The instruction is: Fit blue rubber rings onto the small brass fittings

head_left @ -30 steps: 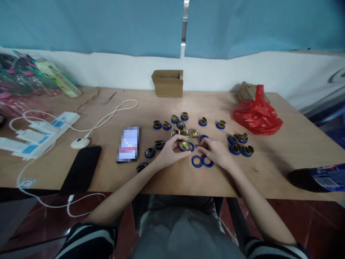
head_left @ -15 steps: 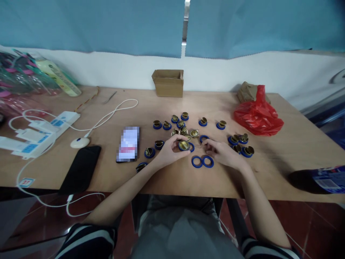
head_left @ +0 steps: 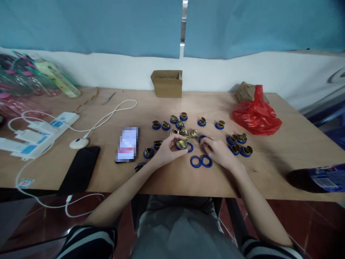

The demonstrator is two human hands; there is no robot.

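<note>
My left hand [head_left: 167,151] holds a round brass cap [head_left: 181,144] by its rim, just above the wooden table [head_left: 167,176]. A blue ring [head_left: 190,146] lies right beside that cap. My right hand [head_left: 217,151] rests on the table with its fingertips pinched near a small part at the table's middle; what it pinches is too small to tell. Two empty blue rings [head_left: 201,161] lie side by side just below my right hand. Several brass caps seated in blue rings [head_left: 172,124] are spread behind both hands, with another cluster [head_left: 239,145] to the right.
A lit phone [head_left: 127,144] and a dark phone [head_left: 80,169] lie left of my hands. White power strips and cables [head_left: 37,131] fill the far left. A small cardboard box [head_left: 167,83] stands at the back, a red plastic bag [head_left: 256,115] at the back right.
My right hand has moved a little up and right, off the two empty blue rings. My left hand keeps the brass cap, slightly lifted.
</note>
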